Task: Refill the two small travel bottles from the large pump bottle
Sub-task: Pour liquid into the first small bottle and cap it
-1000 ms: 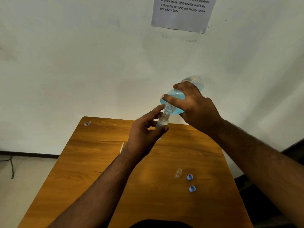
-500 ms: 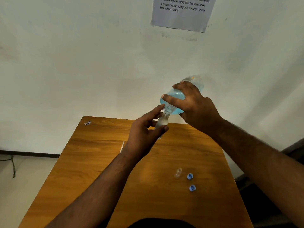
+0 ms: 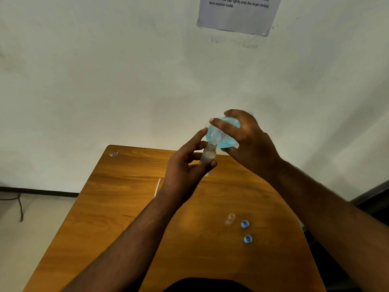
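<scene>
Blue liquid sits in the big bottle [image 3: 224, 131], which the right hand [image 3: 250, 142] holds tipped over, fingers wrapped round it, with its open mouth right at the neck of a small travel bottle [image 3: 208, 153]. The left hand [image 3: 185, 171] pinches that little bottle between thumb and fingers, up above the worktop [image 3: 126, 207]. I cannot see any blue inside it (it looks pale and cloudy), so I think the filling has only just begun. A second small bottle [image 3: 229, 219] stands on the worktop, open and looking empty, just beside two blue caps [image 3: 245, 224]. So I reckon both bottles need filling, and both caps need screwing back on.
</scene>
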`<state>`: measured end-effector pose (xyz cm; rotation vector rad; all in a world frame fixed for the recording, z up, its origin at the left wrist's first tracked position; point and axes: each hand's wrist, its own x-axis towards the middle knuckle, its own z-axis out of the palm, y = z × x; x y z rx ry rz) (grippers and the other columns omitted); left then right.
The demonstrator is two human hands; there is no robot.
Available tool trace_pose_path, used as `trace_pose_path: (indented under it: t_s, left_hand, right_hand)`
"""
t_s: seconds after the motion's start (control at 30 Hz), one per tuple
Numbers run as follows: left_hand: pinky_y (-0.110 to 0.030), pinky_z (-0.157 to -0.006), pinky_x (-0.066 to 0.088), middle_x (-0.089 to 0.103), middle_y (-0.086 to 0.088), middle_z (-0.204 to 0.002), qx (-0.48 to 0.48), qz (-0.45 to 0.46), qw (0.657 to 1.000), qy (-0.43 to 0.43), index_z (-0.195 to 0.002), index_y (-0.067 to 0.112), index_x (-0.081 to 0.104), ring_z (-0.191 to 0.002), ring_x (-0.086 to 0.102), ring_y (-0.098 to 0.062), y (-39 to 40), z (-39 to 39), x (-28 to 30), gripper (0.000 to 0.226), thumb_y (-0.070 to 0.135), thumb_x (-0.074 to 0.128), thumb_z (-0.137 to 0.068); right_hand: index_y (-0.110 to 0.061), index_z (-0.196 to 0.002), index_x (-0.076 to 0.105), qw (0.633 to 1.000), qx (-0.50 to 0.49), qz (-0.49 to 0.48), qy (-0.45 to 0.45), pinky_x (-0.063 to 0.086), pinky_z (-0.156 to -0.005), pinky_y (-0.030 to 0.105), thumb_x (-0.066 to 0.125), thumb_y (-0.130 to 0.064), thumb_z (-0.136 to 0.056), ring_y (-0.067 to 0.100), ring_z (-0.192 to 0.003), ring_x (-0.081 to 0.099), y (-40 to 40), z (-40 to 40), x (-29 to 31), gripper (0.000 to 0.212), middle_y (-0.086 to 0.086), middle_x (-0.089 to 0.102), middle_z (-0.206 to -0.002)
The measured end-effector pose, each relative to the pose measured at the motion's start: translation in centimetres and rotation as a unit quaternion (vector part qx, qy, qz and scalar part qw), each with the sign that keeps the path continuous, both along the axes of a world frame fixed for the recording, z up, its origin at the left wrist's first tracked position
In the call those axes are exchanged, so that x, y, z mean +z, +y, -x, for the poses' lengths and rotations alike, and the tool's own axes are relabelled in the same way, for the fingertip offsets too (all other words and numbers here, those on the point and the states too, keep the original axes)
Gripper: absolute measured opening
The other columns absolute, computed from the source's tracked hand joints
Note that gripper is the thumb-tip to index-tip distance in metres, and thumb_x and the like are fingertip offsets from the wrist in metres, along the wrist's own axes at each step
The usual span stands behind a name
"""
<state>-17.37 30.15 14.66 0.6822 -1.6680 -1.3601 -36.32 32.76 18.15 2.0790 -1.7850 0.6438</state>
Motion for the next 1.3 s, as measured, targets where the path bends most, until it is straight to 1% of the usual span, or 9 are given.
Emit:
trace_pose_path:
  t_s: [0.13, 0.23, 0.43, 0.57, 0.73, 0.83, 1.07, 1.17, 1.3]
  left_hand:
    - [-0.031, -0.073, 0.061, 0.062, 0.01, -0.112, 0.018, -0.02, 0.999, 0.021, -0.136, 0.037, 0.045, -0.104, 0.065, -0.017, -0.2, -0.5, -0.7, 0.074, 0.004, 0.076, -0.077]
    - [-0.037, -0.074, 0.061, 0.06, 0.004, -0.112, 0.024, -0.039, 0.999, 0.021, -0.136, 0.031, 0.048, -0.104, 0.064, -0.019, -0.4, -1.0, -1.6, 0.074, 0.005, 0.079, -0.074]
    - [-0.022, -0.07, 0.058, 0.057, 0.005, -0.107, 0.045, -0.05, 0.998, 0.002, -0.13, 0.027, 0.051, -0.092, 0.066, -0.006, -0.1, -2.3, -4.4, 0.071, -0.008, 0.076, -0.073]
    - [-0.036, -0.071, 0.059, 0.056, -0.001, -0.098, 0.063, -0.071, 0.996, 0.0, -0.132, 0.022, 0.046, -0.079, 0.068, -0.03, 0.1, -2.8, -6.7, 0.076, -0.011, 0.077, -0.07]
    - [-0.027, -0.082, 0.054, 0.058, -0.008, -0.102, 0.092, -0.09, 0.991, -0.039, -0.13, 0.031, 0.046, -0.095, 0.062, -0.012, 0.7, -3.3, -9.1, 0.079, 0.0, 0.083, -0.067]
    - [-0.016, -0.077, 0.05, 0.06, -0.008, -0.108, 0.103, -0.076, 0.99, -0.064, -0.129, 0.037, 0.046, -0.1, 0.061, -0.012, 0.9, -3.2, -10.0, 0.078, 0.006, 0.083, -0.068]
    - [-0.019, -0.069, 0.054, 0.06, -0.006, -0.106, 0.091, -0.091, 0.99, -0.061, -0.13, 0.032, 0.045, -0.098, 0.063, -0.006, 0.9, -2.4, -10.6, 0.077, -0.009, 0.076, -0.072]
    - [-0.013, -0.067, 0.053, 0.058, -0.004, -0.103, 0.084, -0.096, 0.99, -0.057, -0.131, 0.026, 0.045, -0.095, 0.063, 0.0, 0.9, -1.8, -10.3, 0.074, -0.011, 0.074, -0.074]
    - [-0.026, -0.074, 0.059, 0.057, -0.01, -0.106, 0.059, -0.094, 0.993, -0.048, -0.133, 0.028, 0.046, -0.095, 0.067, -0.014, 1.0, -1.1, -10.3, 0.074, -0.01, 0.073, -0.075]
  right_hand:
    - [-0.027, -0.138, 0.043, 0.969, 0.004, -0.048, -0.242, 0.051, -0.092, 0.026, 0.085, -0.019, -0.066, 0.015, -0.119, 0.045, -0.3, -0.4, -2.6, 0.083, 0.004, 0.048, -0.132]
    - [-0.031, -0.137, 0.04, 0.925, -0.016, -0.092, -0.369, 0.041, -0.087, 0.009, 0.087, -0.022, -0.062, 0.006, -0.115, 0.044, -0.4, -1.3, -5.5, 0.089, -0.01, 0.045, -0.127]
    - [-0.026, -0.126, 0.052, 0.835, -0.009, -0.192, -0.515, 0.053, -0.092, 0.046, 0.09, -0.025, -0.055, 0.024, -0.115, 0.055, -0.6, -3.7, -14.0, 0.081, 0.003, 0.056, -0.129]
    - [-0.03, -0.125, 0.049, 0.831, -0.026, -0.239, -0.501, 0.053, -0.09, 0.044, 0.089, -0.019, -0.056, 0.019, -0.111, 0.053, -0.6, -5.1, -18.3, 0.08, -0.002, 0.053, -0.126]
    - [-0.031, -0.129, 0.048, 0.846, -0.031, -0.285, -0.449, 0.044, -0.084, 0.019, 0.087, -0.013, -0.057, 0.013, -0.109, 0.042, -0.8, -6.2, -21.2, 0.083, -0.002, 0.043, -0.123]
    - [-0.025, -0.132, 0.047, 0.839, -0.043, -0.3, -0.452, 0.033, -0.075, 0.005, 0.085, -0.009, -0.06, 0.011, -0.108, 0.041, -1.0, -6.2, -21.8, 0.083, 0.003, 0.041, -0.128]
    - [-0.023, -0.141, 0.037, 0.831, -0.04, -0.338, -0.44, 0.036, -0.092, 0.025, 0.085, -0.011, -0.064, 0.021, -0.127, 0.038, -1.6, -6.2, -21.6, 0.092, 0.007, 0.033, -0.144]
    - [-0.034, -0.147, 0.018, 0.871, -0.023, -0.342, -0.351, 0.034, -0.1, 0.027, 0.085, -0.019, -0.066, 0.021, -0.137, 0.026, -0.2, -4.5, -21.3, 0.107, 0.002, 0.02, -0.154]
    - [-0.029, -0.139, 0.042, 0.89, -0.119, -0.259, -0.357, 0.045, -0.083, 0.021, 0.079, -0.011, -0.073, 0.013, -0.113, 0.049, 4.3, 0.1, -20.5, 0.078, -0.002, 0.046, -0.132]
